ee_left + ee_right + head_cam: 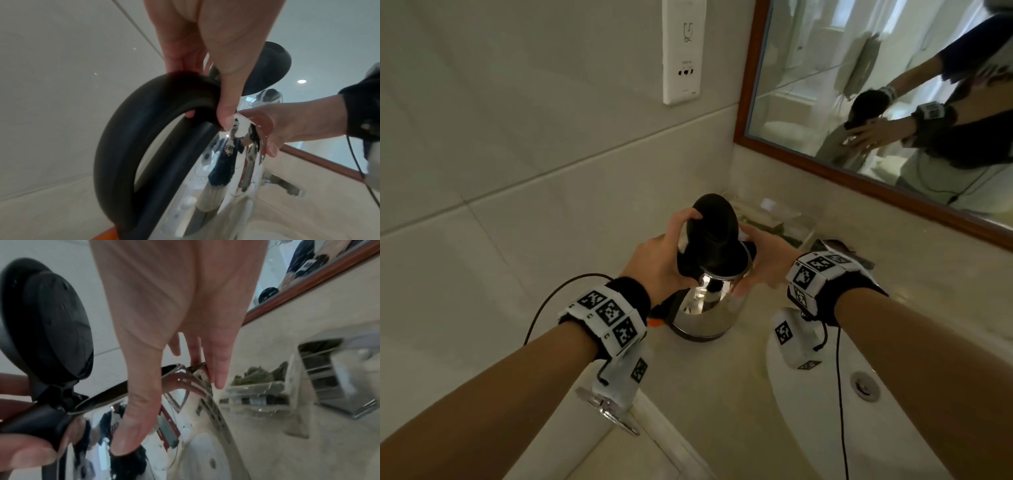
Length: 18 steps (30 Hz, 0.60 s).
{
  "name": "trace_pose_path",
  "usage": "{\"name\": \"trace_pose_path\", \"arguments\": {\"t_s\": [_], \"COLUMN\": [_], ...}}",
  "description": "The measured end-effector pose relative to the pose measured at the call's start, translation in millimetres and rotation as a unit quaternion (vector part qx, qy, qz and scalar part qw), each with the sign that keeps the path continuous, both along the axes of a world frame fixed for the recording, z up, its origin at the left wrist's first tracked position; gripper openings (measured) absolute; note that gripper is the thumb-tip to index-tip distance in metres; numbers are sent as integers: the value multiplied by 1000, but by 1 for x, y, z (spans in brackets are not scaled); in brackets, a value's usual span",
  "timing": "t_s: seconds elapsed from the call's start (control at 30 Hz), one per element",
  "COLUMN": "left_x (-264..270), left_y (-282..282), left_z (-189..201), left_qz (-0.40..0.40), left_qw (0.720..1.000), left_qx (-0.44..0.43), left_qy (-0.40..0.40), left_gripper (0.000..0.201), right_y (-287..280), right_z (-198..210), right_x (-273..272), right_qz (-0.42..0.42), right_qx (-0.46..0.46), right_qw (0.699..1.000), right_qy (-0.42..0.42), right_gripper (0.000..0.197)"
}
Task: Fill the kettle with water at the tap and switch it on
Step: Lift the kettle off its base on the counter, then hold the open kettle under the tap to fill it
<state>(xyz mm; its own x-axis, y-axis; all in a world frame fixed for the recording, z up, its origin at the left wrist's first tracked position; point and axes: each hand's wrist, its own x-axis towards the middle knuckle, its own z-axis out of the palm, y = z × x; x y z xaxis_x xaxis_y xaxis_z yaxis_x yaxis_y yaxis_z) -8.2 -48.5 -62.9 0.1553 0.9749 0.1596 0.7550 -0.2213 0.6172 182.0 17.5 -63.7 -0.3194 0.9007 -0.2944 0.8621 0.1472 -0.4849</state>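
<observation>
Head view: no legible writing on kettle, socket plate.

kettle on counter, basin to its right

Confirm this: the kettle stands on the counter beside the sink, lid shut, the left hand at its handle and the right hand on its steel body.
Wrong on the lid: it stands open, tipped up over the kettle, as the head view shows. The rest holds: the kettle stands on the counter beside the sink, left hand at the handle, right hand on the steel body.
</observation>
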Motion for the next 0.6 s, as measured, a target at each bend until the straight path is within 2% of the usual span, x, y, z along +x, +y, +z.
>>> {"name": "trace_pose_path", "arguments": {"t_s": [0.1,0.27,0.37,0.47,0.6], "left_x": [27,86,124,158,182], "left_y": [0,-8,-17,-23,-31], "left_z": [8,9,2,-11,-33], "left_qz": [-23,-70,-112,-150,-154], "left_qw": [999,990,982,976,974], "left_qx": [4,-13,-13,-17,-41], "left_qy": [-34,-119,-149,-160,-163], "left_gripper": [93,94,94,92,95], "right_y": [-10,-40,-61,-81,-98], "right_z": [21,46,49,45,31], "right_x": [32,96,135,173,195], "right_qz": [-20,-65,-87,-116,-117], "right_qx": [15,3,-5,-26,-63], "right_qw": [1000,995,989,984,982], "right_qy": [-7,-73,-119,-132,-136], "right_gripper": [122,119,114,100,94]}}
